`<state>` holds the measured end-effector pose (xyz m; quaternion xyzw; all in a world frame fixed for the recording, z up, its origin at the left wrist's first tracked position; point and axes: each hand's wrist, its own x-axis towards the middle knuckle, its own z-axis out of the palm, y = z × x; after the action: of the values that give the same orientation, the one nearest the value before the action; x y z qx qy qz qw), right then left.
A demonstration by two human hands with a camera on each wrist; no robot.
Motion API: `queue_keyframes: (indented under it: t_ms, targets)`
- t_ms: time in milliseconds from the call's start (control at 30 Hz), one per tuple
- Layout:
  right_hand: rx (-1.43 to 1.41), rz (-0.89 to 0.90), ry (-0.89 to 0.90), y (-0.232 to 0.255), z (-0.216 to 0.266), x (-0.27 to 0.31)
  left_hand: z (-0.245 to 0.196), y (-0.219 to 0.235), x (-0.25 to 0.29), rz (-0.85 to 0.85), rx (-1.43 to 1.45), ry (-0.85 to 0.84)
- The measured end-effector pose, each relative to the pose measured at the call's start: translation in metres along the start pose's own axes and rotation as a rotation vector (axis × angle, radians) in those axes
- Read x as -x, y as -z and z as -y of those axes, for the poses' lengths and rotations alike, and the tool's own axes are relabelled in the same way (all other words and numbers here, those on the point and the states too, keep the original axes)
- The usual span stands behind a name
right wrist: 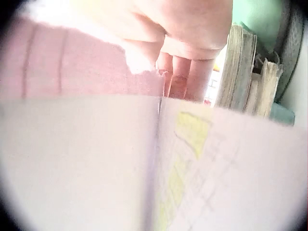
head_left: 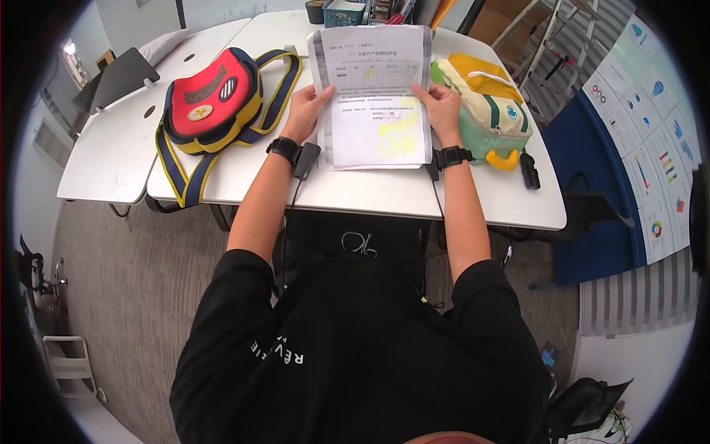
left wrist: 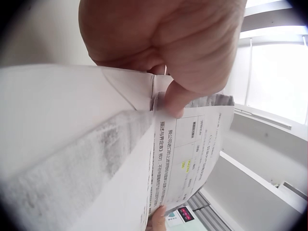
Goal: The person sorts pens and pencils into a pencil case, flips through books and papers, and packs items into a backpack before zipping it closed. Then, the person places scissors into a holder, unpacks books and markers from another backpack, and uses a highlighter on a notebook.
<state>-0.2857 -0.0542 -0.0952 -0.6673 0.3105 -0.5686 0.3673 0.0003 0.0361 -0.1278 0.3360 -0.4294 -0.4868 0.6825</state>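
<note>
Both hands hold up a sheaf of printed papers over the white table, its top sheet facing the person. Yellow highlighter marks that sheet near the bottom and in its small printed table. The left hand pinches the left edge, thumb in front; the left wrist view shows this thumb pressing the sheet, with a grey-smudged page behind. At the opposite edge the right hand grips with its thumb over the front. In the right wrist view, fingers show beyond the paper's edge.
A red-and-navy child's backpack lies left of the papers, straps spread. At the right sits a cream, green and yellow backpack beside a small black object. A teal basket stands behind on the white table.
</note>
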Motion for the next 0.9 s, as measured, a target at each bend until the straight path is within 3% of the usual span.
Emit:
queue_keyframes:
  t_ms: [333, 733, 900]
  targets:
    - [-0.088, -0.003, -0.033, -0.0009, -0.0040, 0.0030, -0.0004, 0.0009, 0.0017, 0.022, 0.047, 0.007]
    - [0.015, 0.012, 0.016, 0.0041, -0.0026, 0.0014, 0.0048, 0.0057, -0.0011, 0.049, 0.031, -0.010]
    - [-0.009, -0.073, 0.018, -0.0008, -0.0045, -0.0025, 0.0013, 0.0046, -0.0034, 0.040, 0.026, -0.015]
